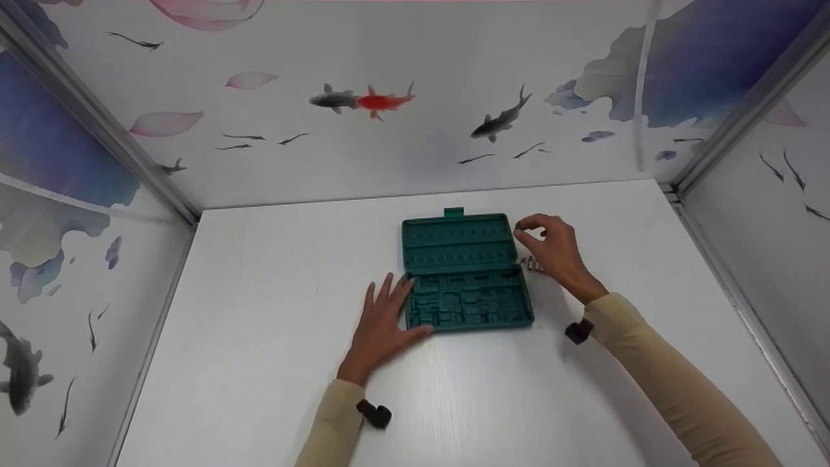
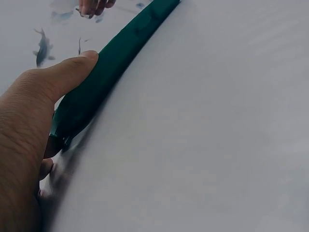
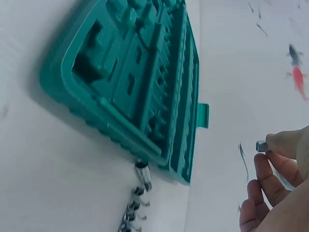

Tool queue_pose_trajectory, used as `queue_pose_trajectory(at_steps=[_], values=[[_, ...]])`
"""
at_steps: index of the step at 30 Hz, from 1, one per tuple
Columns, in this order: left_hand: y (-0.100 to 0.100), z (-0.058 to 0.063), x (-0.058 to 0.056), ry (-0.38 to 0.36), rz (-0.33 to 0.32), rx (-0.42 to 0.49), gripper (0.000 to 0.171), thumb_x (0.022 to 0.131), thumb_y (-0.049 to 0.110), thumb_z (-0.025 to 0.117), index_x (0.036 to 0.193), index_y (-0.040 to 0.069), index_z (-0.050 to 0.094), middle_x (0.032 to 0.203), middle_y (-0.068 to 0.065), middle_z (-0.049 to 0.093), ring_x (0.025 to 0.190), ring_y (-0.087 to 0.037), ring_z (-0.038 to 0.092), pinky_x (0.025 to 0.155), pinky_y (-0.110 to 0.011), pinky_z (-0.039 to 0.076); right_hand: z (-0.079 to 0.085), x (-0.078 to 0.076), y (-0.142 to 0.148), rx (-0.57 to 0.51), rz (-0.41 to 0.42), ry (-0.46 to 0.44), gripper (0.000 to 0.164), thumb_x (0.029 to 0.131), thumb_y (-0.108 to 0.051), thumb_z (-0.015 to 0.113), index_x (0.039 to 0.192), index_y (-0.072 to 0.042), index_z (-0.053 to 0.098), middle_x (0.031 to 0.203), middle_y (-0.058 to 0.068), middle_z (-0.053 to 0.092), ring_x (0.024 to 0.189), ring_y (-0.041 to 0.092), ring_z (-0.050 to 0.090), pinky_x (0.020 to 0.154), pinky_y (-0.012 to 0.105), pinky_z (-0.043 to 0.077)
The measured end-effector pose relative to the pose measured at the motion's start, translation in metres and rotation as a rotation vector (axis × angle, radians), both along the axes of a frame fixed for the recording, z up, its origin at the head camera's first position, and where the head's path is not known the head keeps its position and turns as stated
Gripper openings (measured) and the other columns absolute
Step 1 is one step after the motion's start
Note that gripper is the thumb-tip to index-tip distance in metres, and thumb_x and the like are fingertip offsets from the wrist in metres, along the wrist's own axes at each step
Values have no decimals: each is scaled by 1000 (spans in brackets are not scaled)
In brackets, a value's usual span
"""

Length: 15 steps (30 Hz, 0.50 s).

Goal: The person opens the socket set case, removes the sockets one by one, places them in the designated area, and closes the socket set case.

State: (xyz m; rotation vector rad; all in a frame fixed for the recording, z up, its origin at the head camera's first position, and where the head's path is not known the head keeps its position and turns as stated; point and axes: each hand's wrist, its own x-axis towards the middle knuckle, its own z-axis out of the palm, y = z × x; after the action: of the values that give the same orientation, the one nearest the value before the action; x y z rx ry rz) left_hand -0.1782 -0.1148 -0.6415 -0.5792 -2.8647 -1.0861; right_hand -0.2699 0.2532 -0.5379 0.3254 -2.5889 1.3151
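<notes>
An opened green plastic tool case (image 1: 470, 301) lies on the white table, its lid (image 1: 457, 241) folded back and moulded slots showing in the base. My left hand (image 1: 382, 324) rests against the case's near left corner, fingers spread, with the thumb (image 2: 79, 67) along the front wall. Beyond the right side of the lid, my right hand (image 1: 554, 250) pinches a small silver socket (image 3: 261, 146) between thumb and index finger. The other right fingers are loosely bent. Below that hand, several metal sockets (image 3: 133, 208) stand in a row beside the case.
The white tabletop (image 1: 272, 311) reaches to a back wall (image 1: 415, 149) printed with fish and petals. Side panels (image 1: 771, 214) enclose the table at left and right. A latch tab (image 1: 454, 212) sticks out from the lid's far edge.
</notes>
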Motion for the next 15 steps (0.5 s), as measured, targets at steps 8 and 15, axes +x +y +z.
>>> queue_pose_trajectory(at_steps=[8, 15], values=[[0, -1, -1, 7, -1, -7, 105, 93, 80, 68, 176, 26, 32, 181, -8, 28, 171, -35, 11, 136, -61, 5, 2, 7, 31, -11, -60, 6, 18, 107, -8, 73, 119, 4, 78, 119, 21, 77, 116, 40, 67, 98, 52, 48], [0, -1, -1, 12, -3, -2, 106, 93, 80, 69, 176, 25, 33, 180, -9, 31, 170, -34, 12, 136, -60, 4, 0, 13, 52, -10, -109, -20, 18, 107, -12, 74, 119, 1, 80, 120, 18, 79, 112, 25, 66, 95, 37, 47]])
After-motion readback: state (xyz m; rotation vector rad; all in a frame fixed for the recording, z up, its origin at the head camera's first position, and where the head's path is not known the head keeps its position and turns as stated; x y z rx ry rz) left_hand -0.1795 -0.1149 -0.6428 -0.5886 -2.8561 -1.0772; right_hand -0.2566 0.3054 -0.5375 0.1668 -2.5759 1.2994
